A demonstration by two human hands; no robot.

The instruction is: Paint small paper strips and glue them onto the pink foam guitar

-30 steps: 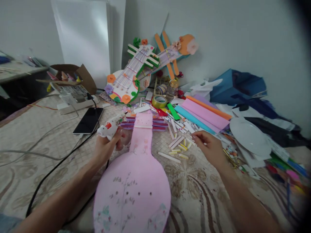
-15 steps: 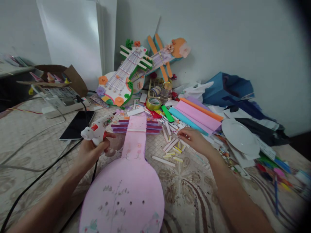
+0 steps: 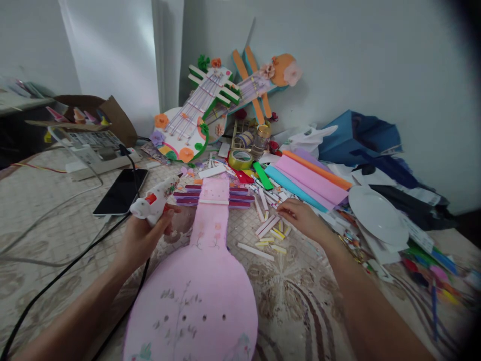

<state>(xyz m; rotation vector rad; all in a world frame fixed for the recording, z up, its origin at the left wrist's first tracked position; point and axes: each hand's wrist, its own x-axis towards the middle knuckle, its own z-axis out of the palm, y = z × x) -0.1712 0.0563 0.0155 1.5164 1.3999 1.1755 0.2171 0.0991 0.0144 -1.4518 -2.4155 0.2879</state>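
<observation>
A white hot glue gun point(image 3: 150, 206) with an orange trigger is in my left hand point(image 3: 152, 233), its nozzle pointing up and to the right. My fingers are wrapped round its handle. Just to the right lies a pink cardboard guitar shape point(image 3: 191, 286), with painted plants, a row of dark holes and purple pegs point(image 3: 240, 199) on both sides of its neck. My right hand point(image 3: 302, 218) is at the pile of small paper strips point(image 3: 267, 225), white and yellow, fingertips bent and drawn together. Whatever they pinch, if anything, is too small to make out.
Two decorated cardboard guitars point(image 3: 199, 103) lean on the back wall. Rolls of coloured paper point(image 3: 311, 178), yellow tape point(image 3: 240, 159) and a white plate point(image 3: 378, 215) lie at the right. A phone point(image 3: 122, 191), cables and a power strip point(image 3: 105, 163) are at the left.
The whole view has shifted slightly, so things sit a little further right. My left hand still holds the glue gun, and my right hand stays at the strips with its fingertips together.
</observation>
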